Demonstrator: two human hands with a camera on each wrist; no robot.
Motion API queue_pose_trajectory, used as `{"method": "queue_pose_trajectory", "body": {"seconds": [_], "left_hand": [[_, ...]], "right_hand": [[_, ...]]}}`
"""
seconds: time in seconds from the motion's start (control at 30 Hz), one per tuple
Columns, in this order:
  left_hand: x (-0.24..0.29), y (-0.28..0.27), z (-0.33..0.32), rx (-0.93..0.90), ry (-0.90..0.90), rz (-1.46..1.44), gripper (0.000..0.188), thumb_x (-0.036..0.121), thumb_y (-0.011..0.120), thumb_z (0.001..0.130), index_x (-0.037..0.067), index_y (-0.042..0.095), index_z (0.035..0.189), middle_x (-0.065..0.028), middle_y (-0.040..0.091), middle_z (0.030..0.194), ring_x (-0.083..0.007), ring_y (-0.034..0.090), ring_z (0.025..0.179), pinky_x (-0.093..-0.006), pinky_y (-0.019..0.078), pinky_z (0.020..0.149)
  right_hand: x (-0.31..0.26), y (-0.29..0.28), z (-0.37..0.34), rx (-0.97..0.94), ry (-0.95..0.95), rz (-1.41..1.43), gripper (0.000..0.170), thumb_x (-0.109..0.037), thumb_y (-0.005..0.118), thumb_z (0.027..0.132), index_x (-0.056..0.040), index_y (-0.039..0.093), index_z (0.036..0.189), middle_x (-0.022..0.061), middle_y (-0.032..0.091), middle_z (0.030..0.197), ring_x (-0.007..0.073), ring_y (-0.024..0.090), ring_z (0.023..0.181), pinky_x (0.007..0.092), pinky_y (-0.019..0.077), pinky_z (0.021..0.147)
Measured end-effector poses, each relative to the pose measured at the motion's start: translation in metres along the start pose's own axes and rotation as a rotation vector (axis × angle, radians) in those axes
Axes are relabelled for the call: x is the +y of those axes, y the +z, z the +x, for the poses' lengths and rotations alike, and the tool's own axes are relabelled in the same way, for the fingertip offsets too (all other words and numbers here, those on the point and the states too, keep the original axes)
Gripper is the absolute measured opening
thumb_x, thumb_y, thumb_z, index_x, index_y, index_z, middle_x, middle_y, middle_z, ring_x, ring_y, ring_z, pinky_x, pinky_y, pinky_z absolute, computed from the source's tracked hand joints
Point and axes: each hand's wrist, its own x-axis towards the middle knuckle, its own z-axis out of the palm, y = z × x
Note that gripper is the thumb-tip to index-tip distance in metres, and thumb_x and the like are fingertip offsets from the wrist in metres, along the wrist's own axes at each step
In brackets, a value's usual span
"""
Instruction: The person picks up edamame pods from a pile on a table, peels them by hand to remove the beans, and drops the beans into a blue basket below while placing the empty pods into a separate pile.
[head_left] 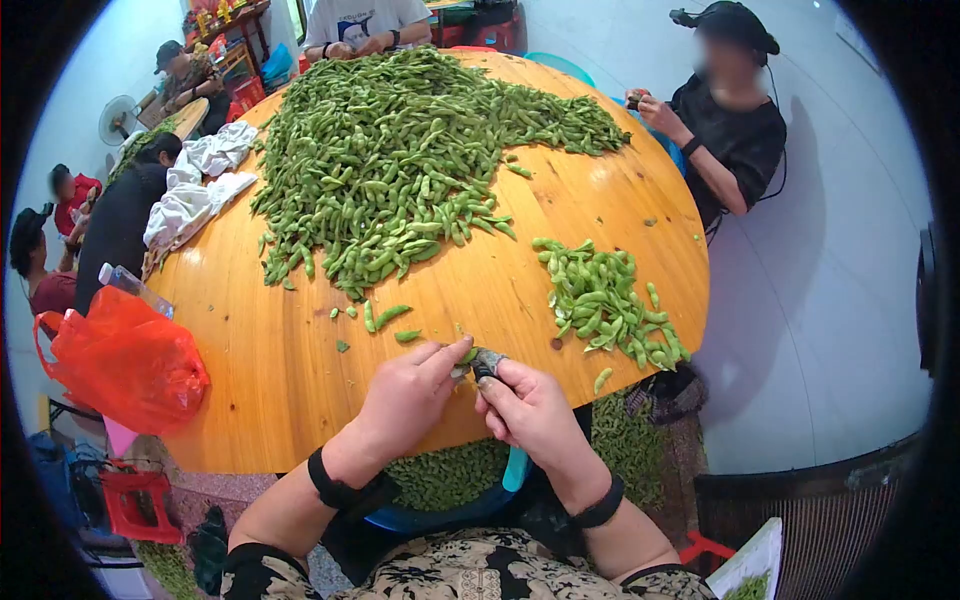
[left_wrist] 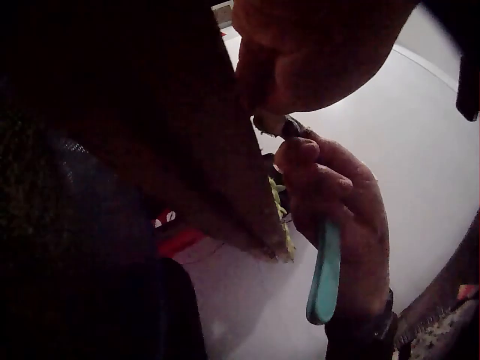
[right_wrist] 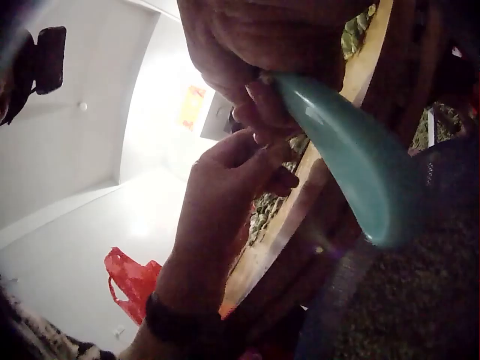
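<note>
Over the near edge of the table, my left hand (head_left: pixel 408 392) pinches a green soybean pod (head_left: pixel 469 355) between thumb and fingers. Close against it, my right hand (head_left: pixel 535 408) grips a tool with a smooth teal handle (right_wrist: pixel 349 157), which sticks out below the palm. A dark part of the tool shows by the thumb, but its working end is mostly hidden, so I cannot tell its kind. In the left wrist view the teal handle (left_wrist: pixel 325 274) hangs below the curled right fingers. A few loose pods (head_left: pixel 385 317) lie just beyond my left hand.
A large heap of pods (head_left: pixel 390 160) covers the far side of the wooden table (head_left: pixel 260 370). A smaller pile (head_left: pixel 605 300) lies at right. A red plastic bag (head_left: pixel 125 360) and white cloths (head_left: pixel 195 195) sit along the left edge. Other people sit around.
</note>
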Motion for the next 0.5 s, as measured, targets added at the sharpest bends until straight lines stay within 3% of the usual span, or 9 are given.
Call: {"method": "queue_pose_trajectory", "body": {"seconds": [0.07,0.33,0.5], "left_hand": [[0.0,0.006,0.001,0.089,0.014,-0.013,0.037,0.002,0.065,0.078,0.003,0.061,0.114,-0.0137,0.06,0.08,-0.0285,0.061,0.071,-0.035,0.05,0.062],[-0.006,0.011,0.004,0.113,-0.002,-0.202,0.036,-0.002,0.063,0.077,0.002,0.061,0.113,-0.0141,0.061,0.08,-0.0266,0.062,0.069,-0.0329,0.0494,0.061],[-0.016,0.01,0.006,0.103,-0.053,-0.319,0.033,-0.002,0.062,0.082,0.002,0.061,0.114,-0.0118,0.064,0.084,-0.0186,0.064,0.069,-0.0282,0.0505,0.061]], "right_hand": [[0.002,0.0,0.001,0.02,0.001,-0.003,0.013,-0.01,0.047,0.096,-0.0033,0.056,0.09,-0.0035,0.051,0.068,0.0019,0.044,0.049,0.0177,0.034,0.043],[0.015,0.006,0.01,0.132,-0.038,0.068,0.01,-0.011,0.048,0.096,-0.0062,0.056,0.093,-0.0036,0.051,0.068,0.0018,0.04,0.046,0.0172,0.0309,0.041],[0.009,0.002,0.02,0.063,0.097,0.334,0.009,-0.012,0.049,0.095,-0.0079,0.057,0.098,-0.0023,0.052,0.067,0.0026,0.038,0.042,0.018,0.0276,0.036]]}}
